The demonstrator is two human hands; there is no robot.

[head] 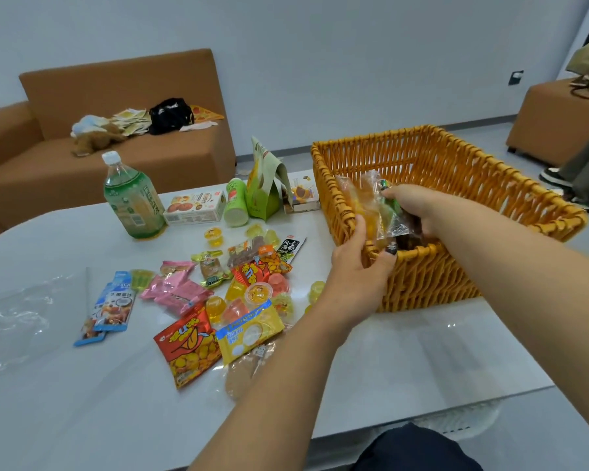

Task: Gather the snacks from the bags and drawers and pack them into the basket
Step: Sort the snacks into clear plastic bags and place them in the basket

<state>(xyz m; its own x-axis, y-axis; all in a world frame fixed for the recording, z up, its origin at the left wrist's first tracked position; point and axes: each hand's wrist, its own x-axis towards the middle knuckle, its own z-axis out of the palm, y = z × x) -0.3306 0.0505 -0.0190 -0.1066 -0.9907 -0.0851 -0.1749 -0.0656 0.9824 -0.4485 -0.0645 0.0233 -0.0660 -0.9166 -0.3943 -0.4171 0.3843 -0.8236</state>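
Note:
An orange woven basket (473, 171) stands on the right of the white table (82, 402). Over its near left corner, both hands hold a bunch of clear-wrapped snack packets (371, 205). My left hand (357, 270) grips the packets from below at the rim. My right hand (412, 205) pinches them from the right, inside the basket. A pile of loose snacks (238, 294) lies on the table left of the basket: jelly cups, pink packets, red and yellow bags, blue packets.
A green drink bottle (133, 202), a biscuit box (196, 207), a green cup (236, 202) and a green carton (264, 185) stand at the table's far side. A clear plastic bag (17, 314) lies at the left. Brown sofas stand behind.

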